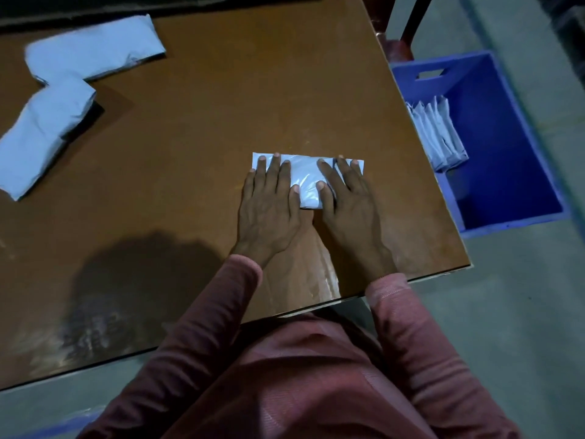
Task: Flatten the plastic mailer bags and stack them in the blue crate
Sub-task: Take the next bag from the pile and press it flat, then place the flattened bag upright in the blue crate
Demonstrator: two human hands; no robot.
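Grip spread flat: left hand (269,210), right hand (348,207) press seemingly folded mailer bag (305,177) beneath.

No text, label, brand, number or sign can be read in this view. The folded mailer bag (307,176) in the middle of the desk (205,122) shows only plain white plastic. The two mailer piles (91,52) at the far left and the stacked bags (438,134) in the blue crate (506,128) look plain too.
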